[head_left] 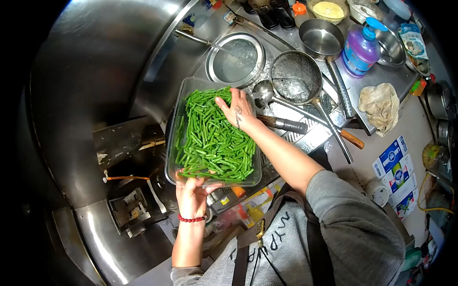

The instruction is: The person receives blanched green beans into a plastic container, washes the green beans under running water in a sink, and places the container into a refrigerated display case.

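Observation:
A clear rectangular plastic container (170,159) full of cut green beans (212,136) is held up and tilted in front of me. My left hand (192,190), with a red bead bracelet at the wrist, supports its near edge from below, thumb against the wall and fingers partly hidden underneath. At the far right corner my right hand (238,109) grips the container, its fingers bent over the rim and its thumb lying over the beans. Just beyond stands a round metal pot (212,66) of water, with a thin spout (195,38) over it.
On the right are a mesh strainer (296,76), a ladle (263,90), a saucepan (322,39), a purple pump bottle (359,52) and a crumpled cloth (379,107). A dark brush-like tool (288,125) lies by the container. Curved steel (95,71) rises on the left.

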